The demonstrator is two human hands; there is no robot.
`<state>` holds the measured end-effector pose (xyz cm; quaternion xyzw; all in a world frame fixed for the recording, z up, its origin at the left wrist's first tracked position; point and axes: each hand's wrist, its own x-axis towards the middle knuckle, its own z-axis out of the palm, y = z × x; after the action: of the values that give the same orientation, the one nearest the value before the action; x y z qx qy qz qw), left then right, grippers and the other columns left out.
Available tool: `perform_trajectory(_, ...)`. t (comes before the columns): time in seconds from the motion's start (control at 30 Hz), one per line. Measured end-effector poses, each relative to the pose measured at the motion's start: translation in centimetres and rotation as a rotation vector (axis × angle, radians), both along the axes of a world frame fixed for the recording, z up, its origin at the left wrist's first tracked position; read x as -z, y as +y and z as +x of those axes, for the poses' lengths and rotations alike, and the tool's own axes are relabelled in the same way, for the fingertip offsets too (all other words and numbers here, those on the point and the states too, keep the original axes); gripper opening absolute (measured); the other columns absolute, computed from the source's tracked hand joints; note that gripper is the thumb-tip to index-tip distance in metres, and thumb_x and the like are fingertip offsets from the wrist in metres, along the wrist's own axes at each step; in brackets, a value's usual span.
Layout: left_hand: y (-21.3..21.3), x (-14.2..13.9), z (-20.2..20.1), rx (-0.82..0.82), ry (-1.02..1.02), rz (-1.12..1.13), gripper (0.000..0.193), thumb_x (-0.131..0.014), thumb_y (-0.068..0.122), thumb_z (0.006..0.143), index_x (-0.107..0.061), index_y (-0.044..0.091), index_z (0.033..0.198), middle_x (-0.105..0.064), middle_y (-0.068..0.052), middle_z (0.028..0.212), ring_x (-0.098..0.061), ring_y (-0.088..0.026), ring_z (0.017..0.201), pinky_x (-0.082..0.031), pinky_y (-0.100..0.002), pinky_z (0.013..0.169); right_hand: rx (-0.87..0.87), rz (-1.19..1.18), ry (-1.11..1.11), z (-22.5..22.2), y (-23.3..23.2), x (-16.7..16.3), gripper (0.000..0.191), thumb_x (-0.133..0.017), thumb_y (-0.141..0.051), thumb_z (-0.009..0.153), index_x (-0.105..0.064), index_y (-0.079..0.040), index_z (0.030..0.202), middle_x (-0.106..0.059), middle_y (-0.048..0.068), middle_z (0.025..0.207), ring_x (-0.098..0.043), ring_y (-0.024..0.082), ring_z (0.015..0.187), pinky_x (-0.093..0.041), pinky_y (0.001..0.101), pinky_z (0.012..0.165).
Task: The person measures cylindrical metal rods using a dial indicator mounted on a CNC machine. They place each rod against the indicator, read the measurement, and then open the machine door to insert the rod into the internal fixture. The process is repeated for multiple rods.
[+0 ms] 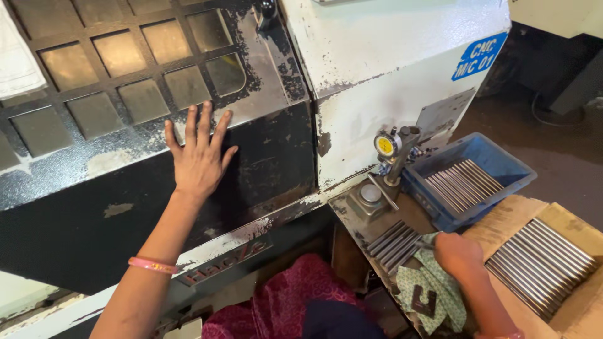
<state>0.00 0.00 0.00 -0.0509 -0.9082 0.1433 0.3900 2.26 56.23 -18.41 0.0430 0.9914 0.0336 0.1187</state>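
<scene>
A worker's left hand (200,157) lay flat and spread-fingered against the dark sliding door (125,207) of a worn machine (389,69), grasping nothing, with a pink bangle (152,265) on that wrist. Above the fingertips ran the door's window grid (125,69) of square panes, its paint chipped around the edges.

To the right and nearer the camera, the right hand (458,254) was clenched over a patterned cloth (433,292) at the edge of a small metal shelf (352,216); whether it also gripped one of the steel rods could not be told. A short row of loose rods (392,243) lay on the shelf just left of that hand, touching the cloth.

A dial gauge (386,145) on its stand stood at the far end of the shelf. Farther right, a blue plastic bin (496,157) held more rods side by side, and a cardboard box (502,223) beside the right hand carried a larger neat layer of rods (543,263). Magenta fabric (282,301) showed below the machine, nearest the camera.
</scene>
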Motion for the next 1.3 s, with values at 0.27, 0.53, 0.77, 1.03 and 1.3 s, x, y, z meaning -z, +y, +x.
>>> perform_trajectory(0.27,-0.9,0.2,0.6,0.009,0.009,0.0,0.077,-0.062,0.053,0.1,-0.036,0.027,0.168,-0.026,-0.011,0.174,-0.019,-0.031,0.16,-0.006,-0.068,0.123,-0.223,0.295,-0.021,-1.1,-1.1,7.7,0.028,-0.054,-0.022,0.094,-0.08,-0.016,0.103,-0.078,0.01,0.114,-0.077,0.027,0.104,-0.063,0.0431,0.082)
perform_trajectory(0.53,-0.5,-1.2,1.3,0.076,-0.023,0.02,0.078,-0.062,0.053,0.098,-0.036,0.026,0.166,-0.031,-0.012,0.17,-0.03,-0.031,0.153,-0.014,-0.062,0.121,-0.035,-0.04,-0.142,-1.1,1.7,1.9,0.033,-0.063,-0.034,0.092,-0.076,-0.018,0.118,-0.079,0.01,0.114,-0.075,0.028,0.108,-0.059,0.0432,0.09)
perform_trajectory(0.77,-2.9,-2.4,2.8,0.007,0.021,0.02,0.079,-0.063,0.055,0.095,-0.038,0.022,0.163,-0.035,-0.01,0.168,-0.032,-0.027,0.154,-0.012,-0.062,0.122,-0.137,-0.122,0.223,-2.4,-1.9,6.2,0.04,-0.075,-0.032,0.09,-0.069,-0.016,0.126,-0.076,0.01,0.111,-0.07,0.028,0.105,-0.055,0.0409,0.086)
perform_trajectory(1.03,-2.7,-1.9,1.9,0.008,0.03,0.067,0.081,-0.064,0.058,0.096,-0.042,0.021,0.164,-0.033,-0.012,0.17,-0.027,-0.033,0.157,-0.005,-0.067,0.122,-0.145,-1.416,0.576,-6.6,-10.2,6.5,0.032,-0.067,-0.001,0.093,-0.061,0.0,0.124,-0.075,0.009,0.113,-0.07,0.017,0.109,-0.052,0.0303,0.095)
perform_trajectory(1.3,-2.9,0.0,-0.1,-0.001,0.145,0.032,0.079,-0.066,0.066,0.104,-0.047,0.025,0.168,-0.037,-0.011,0.173,-0.023,-0.037,0.16,-0.003,-0.069,0.122,-0.1,-1.442,0.759,-10.7,-14.9,4.2,0.039,-0.061,0.008,0.096,-0.059,0.0,0.134,-0.074,0.009,0.111,-0.068,0.015,0.106,-0.051,0.0291,0.096)
